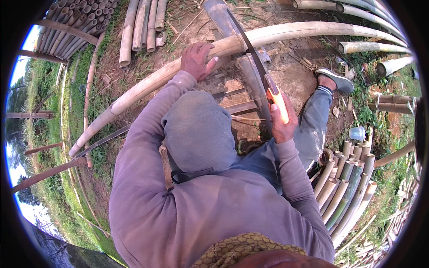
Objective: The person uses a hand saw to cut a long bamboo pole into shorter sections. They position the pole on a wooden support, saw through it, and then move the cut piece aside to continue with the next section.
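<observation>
A long pale bamboo pole (149, 85) curves across the view from the lower left to the upper right. My left hand (196, 61) grips it from above, fingers over the far side and thumb spread toward the right. In my right hand (284, 119) is the orange handle of a handsaw (255, 57). Its dark blade lies across the pole, a short way to the right of my left hand. Whether the teeth have cut in cannot be made out. A thick greyish bamboo support (252, 73) runs beneath the pole at the crossing.
Cut bamboo lengths (346, 183) stand bundled at the right, near a clear plastic cup (357, 133). More poles (142, 27) lie at the far left, and a stacked rack (76, 24) is behind them. Several long poles (371, 15) fan out at the upper right. My shoe (336, 80) rests on dirt.
</observation>
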`<state>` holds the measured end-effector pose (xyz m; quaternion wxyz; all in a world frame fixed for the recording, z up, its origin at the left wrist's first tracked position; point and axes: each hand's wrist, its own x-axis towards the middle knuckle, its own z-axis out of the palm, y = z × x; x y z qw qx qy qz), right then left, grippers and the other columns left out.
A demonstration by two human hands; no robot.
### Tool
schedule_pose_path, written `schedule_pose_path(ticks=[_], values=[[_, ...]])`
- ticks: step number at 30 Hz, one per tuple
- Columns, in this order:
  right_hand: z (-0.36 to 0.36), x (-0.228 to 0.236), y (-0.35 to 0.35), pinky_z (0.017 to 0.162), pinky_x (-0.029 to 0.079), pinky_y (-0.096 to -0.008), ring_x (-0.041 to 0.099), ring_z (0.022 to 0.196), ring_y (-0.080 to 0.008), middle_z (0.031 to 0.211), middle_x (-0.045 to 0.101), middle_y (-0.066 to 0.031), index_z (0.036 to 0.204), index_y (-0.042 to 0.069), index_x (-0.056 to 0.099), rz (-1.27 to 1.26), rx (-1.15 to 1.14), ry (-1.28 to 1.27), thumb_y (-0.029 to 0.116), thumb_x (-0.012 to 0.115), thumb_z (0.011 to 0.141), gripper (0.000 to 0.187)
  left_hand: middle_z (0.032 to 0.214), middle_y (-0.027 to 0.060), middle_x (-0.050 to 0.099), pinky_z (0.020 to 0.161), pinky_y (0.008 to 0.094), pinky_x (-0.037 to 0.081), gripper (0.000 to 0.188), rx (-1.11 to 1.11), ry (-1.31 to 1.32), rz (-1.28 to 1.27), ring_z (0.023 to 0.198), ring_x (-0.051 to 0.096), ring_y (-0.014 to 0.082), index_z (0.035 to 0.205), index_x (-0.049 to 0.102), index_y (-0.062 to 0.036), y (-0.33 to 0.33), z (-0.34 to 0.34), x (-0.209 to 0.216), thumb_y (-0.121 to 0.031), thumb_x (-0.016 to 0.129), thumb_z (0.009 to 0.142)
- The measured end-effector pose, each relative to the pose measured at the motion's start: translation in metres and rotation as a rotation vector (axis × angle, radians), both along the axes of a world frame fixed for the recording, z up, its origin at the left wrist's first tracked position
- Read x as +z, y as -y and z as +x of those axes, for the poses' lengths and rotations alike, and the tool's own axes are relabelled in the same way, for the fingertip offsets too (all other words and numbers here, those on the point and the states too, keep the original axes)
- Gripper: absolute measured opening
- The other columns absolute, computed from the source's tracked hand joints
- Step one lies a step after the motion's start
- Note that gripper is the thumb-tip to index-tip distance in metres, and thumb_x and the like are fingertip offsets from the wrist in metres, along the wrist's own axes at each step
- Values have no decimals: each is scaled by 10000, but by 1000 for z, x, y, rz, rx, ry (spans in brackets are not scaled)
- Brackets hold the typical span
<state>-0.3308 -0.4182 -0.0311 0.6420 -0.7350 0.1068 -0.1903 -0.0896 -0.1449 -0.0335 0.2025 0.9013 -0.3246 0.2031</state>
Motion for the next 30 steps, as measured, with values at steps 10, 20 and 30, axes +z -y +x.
schedule_pose_path(ticks=[10,20,30], values=[[-2,8,2,1085,508,-402,669,1279,-331,1367,686,-228,1406,-57,617,-162,-28,-5,149,723,992,475,1309,204,724,1058,473,510,819,344,-749,206,1209,704,354,1417,621,-104,104,68,9,-730,523,898],[0,5,6,1030,547,-427,703,1211,-387,1320,693,-275,1377,-94,622,-375,-6,127,196,738,987,500,1234,192,760,998,440,536,841,408,-749,181,1165,723,347,1313,707,-96,110,66,13,-763,577,818],[-19,3,23,1061,529,-416,690,1241,-348,1336,694,-263,1383,-118,607,-268,24,74,153,699,1006,473,1247,189,758,1024,449,528,867,405,-750,203,1174,723,363,1419,650,-135,108,63,12,-773,538,843]])
